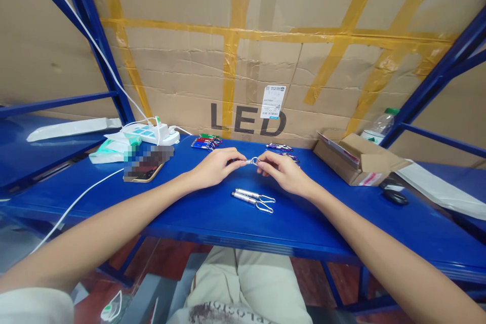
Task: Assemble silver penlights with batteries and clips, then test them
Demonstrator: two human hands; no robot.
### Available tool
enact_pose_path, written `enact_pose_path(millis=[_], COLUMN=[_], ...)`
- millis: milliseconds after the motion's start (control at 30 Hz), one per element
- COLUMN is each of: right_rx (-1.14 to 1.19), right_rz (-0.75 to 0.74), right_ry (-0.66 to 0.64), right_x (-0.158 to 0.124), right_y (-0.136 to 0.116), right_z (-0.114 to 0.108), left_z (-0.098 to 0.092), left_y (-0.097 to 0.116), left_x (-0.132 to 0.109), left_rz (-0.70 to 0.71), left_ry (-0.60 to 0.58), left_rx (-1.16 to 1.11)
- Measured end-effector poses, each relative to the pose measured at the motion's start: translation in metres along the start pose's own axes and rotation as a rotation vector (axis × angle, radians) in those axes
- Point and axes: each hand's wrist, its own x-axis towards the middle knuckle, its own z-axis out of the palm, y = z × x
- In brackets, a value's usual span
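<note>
My left hand [219, 167] pinches the body of a small silver carabiner flashlight [252, 161], most of it hidden by my fingers. The fingers of my right hand [283, 172] close on the clip at its other end, so it lies level between both hands just above the table. Nearer to me, two matching silver carabiner flashlights [246, 196] rest side by side, clips to the right. Behind my left hand is a group in green, red and blue [205, 142]. Several purple ones [279, 147] lie behind my right hand, partly covered by it.
On the blue table [212, 217], a phone [148, 169], a tissue pack [114, 148] and a white power strip [159, 134] with cables stand left. An opened cardboard box [353, 159], a black mouse [395, 196] and a bottle [383, 124] are right. A large taped carton [182, 71] walls the back.
</note>
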Motion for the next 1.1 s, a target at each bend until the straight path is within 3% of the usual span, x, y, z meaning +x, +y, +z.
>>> enact_pose_path(millis=[200, 433, 700, 967, 1100], right_rx=[-0.135, -0.113, -0.259, -0.081, -0.039], right_rz=[-0.053, -0.056, -0.126, 0.022, 0.096], right_ry=[-0.001, 0.006, 0.008, 0.015, -0.060], right_x=[-0.0006, -0.0016, -0.0011, -0.0021, -0.0022], right_y=[-0.0062, -0.0053, 0.0012, -0.0016, -0.0037], right_z=[-0.0029, -0.0008, -0.0001, -0.0022, -0.0049], left_z=[0.0002, -0.0006, 0.0019, 0.0033, 0.0034], left_y=[0.0032, -0.0046, -0.0021, 0.0011, 0.0024], left_x=[0.0014, 0.0037, -0.0004, -0.0020, -0.0027], left_rz=[-0.068, -0.267, -0.098, -0.151, -0.131], left_ry=[-0.021, -0.129, -0.048, -0.133, -0.151], left_rx=[-0.115, -0.400, -0.114, -0.158, -0.154])
